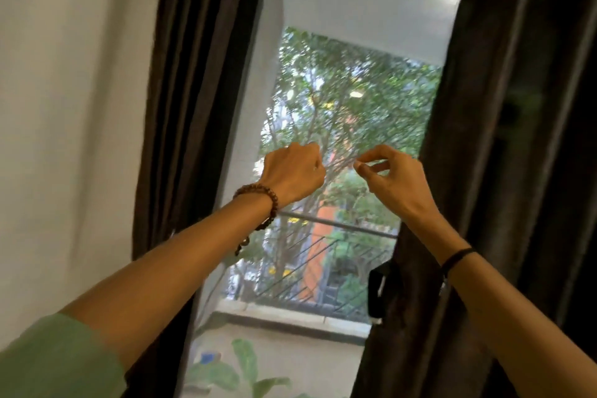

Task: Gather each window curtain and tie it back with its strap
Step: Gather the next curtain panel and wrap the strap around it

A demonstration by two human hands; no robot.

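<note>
1. You had both hands raised in the middle of the frame, in front of the window glass (349, 100) and between the two dark curtains.
2. Your left hand (292, 173) was curled into a loose fist, fingers pressed together. Whether it held anything, I could not tell; the knuckles hid the palm.
3. Your right hand (392, 176) had thumb and forefinger pinched close, the other fingers bent. Nothing clear showed between the tips. Something thin may have run between the two hands, but blur made that uncertain.
4. The left curtain (190, 126) hung at centre left in loose folds, ungathered, with no strap visible on it.
5. The right curtain (484, 171) hung down the right side of the frame. A dark loop that looked like its strap (379, 292) sat on its inner edge at lower right, below your right forearm and well apart from both hands.
6. Neither hand touched either curtain, so gathering seemed not yet begun.
7. Risks from there, as I judged them: bunching the fabric too loosely would let folds slip out of the strap; reaching for the strap without looking could miss it, since your arm covered part of it; pulling hard could strain the top fixing, which was out of view.
</note>
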